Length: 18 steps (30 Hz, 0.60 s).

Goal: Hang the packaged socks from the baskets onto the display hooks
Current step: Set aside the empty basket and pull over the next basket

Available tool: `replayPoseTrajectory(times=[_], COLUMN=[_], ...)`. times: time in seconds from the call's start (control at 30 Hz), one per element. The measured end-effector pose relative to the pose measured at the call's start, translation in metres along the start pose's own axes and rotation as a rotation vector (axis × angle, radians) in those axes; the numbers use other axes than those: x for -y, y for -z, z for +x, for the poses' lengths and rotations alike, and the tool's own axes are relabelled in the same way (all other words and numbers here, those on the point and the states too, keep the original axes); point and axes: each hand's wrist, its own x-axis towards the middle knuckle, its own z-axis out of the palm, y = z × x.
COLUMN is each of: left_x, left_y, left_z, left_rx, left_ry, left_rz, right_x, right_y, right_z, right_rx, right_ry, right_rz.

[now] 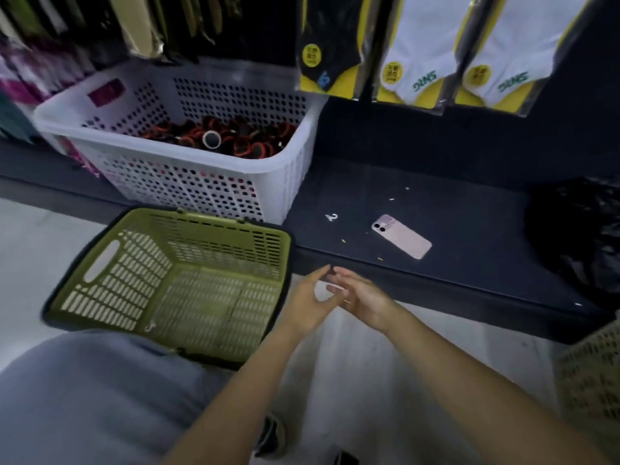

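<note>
1. Two hands meet just off the shelf's front edge. The left hand's fingers curve toward the thumb, and I cannot tell whether they pinch something small. The right hand's fingers lie nearly straight, released.
2. Socks in packs hang above the shelf's back edge; neither hand holds one. The green basket on the floor holds only a small hook. The white basket at the shelf's left end holds dark, red-rimmed rolls.
3. The step looks like fetching the next item. Reach into the white basket, take one by its hanger end, and line its hole up with a display hook's tip before sliding it on.
4. The shelf is dark and dim, with a phone and a loose hook near its front edge and a black bag at its right end. The floor is pale.
</note>
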Motion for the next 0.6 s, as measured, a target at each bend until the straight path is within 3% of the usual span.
replayPoseTrajectory(times=[0.1, 0.23, 0.4, 0.47, 0.6], left_x=[-0.024, -0.060, -0.106, -0.117, -0.126], left_y=[-0.040, -0.110, -0.201, -0.228, -0.258], left_z=[0.007, 0.015, -0.001, -0.009, -0.018], left_rx=[0.168, 0.432, 0.702, 0.730, 0.754], left_ry=[-0.020, -0.093, -0.265, -0.384, -0.445], left_rz=[0.015, 0.144, 0.474, 0.617, 0.721], right_x=[0.023, 0.041, 0.006, -0.014, -0.043], right_y=[0.078, 0.207, 0.311, 0.326, 0.344], right_z=[-0.046, -0.149, -0.253, -0.262, -0.251], right_rx=[-0.219, -0.699, -1.125, -1.122, -0.880], right_ry=[0.111, 0.251, 0.140, 0.002, -0.197], right_rz=[-0.154, -0.425, -0.729, -0.791, -0.779])
